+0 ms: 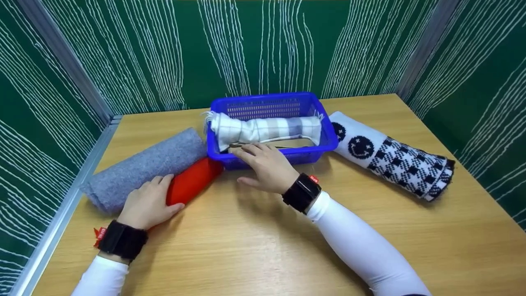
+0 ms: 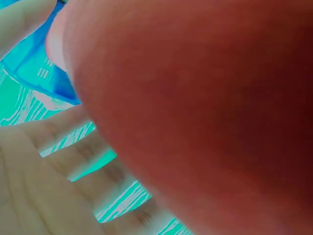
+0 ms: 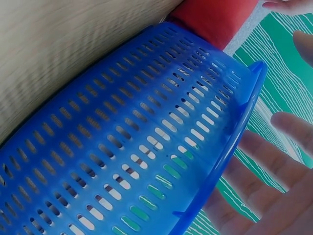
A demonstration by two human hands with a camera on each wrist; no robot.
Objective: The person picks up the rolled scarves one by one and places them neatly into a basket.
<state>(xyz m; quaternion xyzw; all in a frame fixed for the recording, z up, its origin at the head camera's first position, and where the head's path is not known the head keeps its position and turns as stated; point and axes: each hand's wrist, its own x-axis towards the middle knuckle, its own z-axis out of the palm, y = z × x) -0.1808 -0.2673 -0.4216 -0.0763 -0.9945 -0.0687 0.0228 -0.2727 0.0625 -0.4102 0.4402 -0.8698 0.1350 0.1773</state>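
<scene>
My left hand rests over a red cloth roll, its thumb on the right side and its fingers towards the grey felt roll. In the left wrist view the red roll fills much of the frame and hides the fingertips; the visible fingers look straight and spread. My right hand reaches over the near rim of a blue plastic basket, fingers extended and holding nothing. Inside the basket lies a rolled white plaid scarf with fringed ends. The right wrist view shows the basket's slotted side.
A rolled black-and-white patterned scarf lies right of the basket, one end close to it. The wooden table meets green walls with white wavy lines at the back and sides. A metal rail runs along the left edge.
</scene>
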